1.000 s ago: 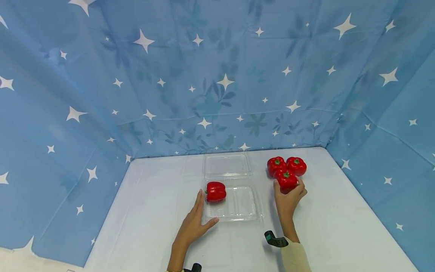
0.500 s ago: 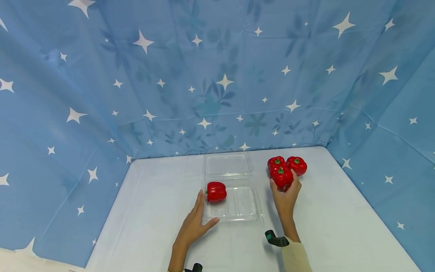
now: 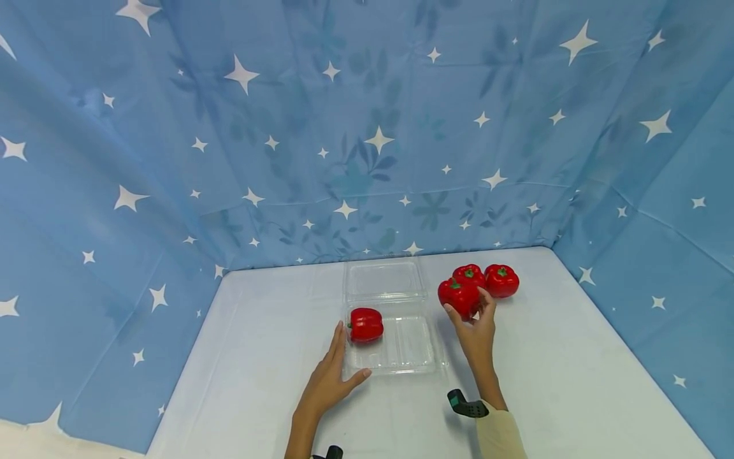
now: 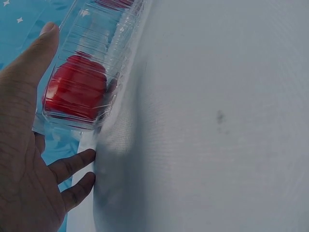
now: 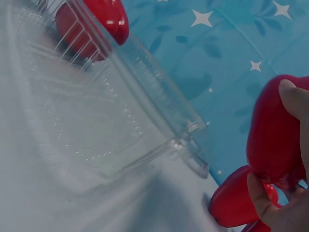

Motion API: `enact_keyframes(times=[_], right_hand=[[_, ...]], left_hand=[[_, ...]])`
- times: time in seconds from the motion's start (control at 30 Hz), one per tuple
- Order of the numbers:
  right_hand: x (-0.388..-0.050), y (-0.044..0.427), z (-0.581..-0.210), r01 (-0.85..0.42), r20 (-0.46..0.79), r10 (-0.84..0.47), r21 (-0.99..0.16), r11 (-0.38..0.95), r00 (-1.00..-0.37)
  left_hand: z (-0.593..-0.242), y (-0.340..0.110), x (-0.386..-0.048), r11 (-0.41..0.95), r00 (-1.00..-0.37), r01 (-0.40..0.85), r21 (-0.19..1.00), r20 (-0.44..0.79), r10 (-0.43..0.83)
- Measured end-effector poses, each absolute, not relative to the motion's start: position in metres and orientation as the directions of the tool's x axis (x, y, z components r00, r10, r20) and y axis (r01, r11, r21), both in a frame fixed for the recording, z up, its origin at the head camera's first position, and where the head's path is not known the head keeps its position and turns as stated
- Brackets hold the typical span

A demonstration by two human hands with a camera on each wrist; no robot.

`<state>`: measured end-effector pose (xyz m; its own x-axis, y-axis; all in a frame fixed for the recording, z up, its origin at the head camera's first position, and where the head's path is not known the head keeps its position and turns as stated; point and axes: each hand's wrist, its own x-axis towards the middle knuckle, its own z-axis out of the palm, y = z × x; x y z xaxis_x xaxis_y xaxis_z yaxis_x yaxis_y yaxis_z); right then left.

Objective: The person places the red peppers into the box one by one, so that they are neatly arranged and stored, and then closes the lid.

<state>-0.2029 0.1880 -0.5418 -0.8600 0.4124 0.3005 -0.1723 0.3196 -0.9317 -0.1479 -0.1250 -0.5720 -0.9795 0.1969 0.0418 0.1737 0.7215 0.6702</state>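
My right hand (image 3: 477, 331) grips a red bell pepper (image 3: 457, 296) with a green stem, thumb on one side and fingers on the other. In the right wrist view this held pepper (image 5: 275, 130) hangs above the table. Behind it sit two more red peppers, one partly covered (image 3: 469, 275) and one to its right (image 3: 501, 281). A clear plastic clamshell box (image 3: 414, 344) lies with its lid folded back, and a red pepper (image 3: 366, 324) lies on its side in the left part. Beside the box's left edge is my left hand (image 3: 325, 382), fingers extended, thumb spread near the front edge.
The white table (image 3: 258, 344) bears the box and peppers. A blue curtain (image 3: 367, 127) with white stars rises along the table's back and both sides. The box's open lid (image 3: 384, 278) lies flat behind its base, toward the curtain.
My right hand has carried its pepper left, away from the other two peppers and toward the box. My left hand has stayed beside the box.
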Motion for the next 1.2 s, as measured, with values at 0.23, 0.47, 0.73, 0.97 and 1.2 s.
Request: enact_keyframes(times=[0.23,0.47,0.73,0.97,1.2], right_hand=[[-0.202,0.183,-0.531,-0.215,0.336,0.269,-0.894,0.394,-0.903],[-0.204,0.175,-0.527,-0.275,0.360,0.113,-0.848,0.453,-0.926],[-0.205,0.167,-0.528,-0.296,0.375,0.049,-0.800,0.522,-0.926],[-0.206,0.165,-0.532,-0.324,0.383,-0.016,-0.757,0.567,-0.924],[-0.210,0.161,-0.536,-0.321,0.362,-0.074,-0.693,0.645,-0.929]], left_hand=[[-0.571,-0.124,-0.147,0.723,-0.979,0.176,0.668,0.044,0.197],[-0.572,-0.125,-0.148,0.723,-0.980,0.177,0.668,0.050,0.194],[-0.573,-0.123,-0.147,0.720,-0.977,0.197,0.665,0.073,0.200],[-0.571,-0.123,-0.147,0.726,-0.980,0.179,0.664,0.052,0.194],[-0.571,-0.123,-0.148,0.731,-0.982,0.161,0.663,0.034,0.185]])
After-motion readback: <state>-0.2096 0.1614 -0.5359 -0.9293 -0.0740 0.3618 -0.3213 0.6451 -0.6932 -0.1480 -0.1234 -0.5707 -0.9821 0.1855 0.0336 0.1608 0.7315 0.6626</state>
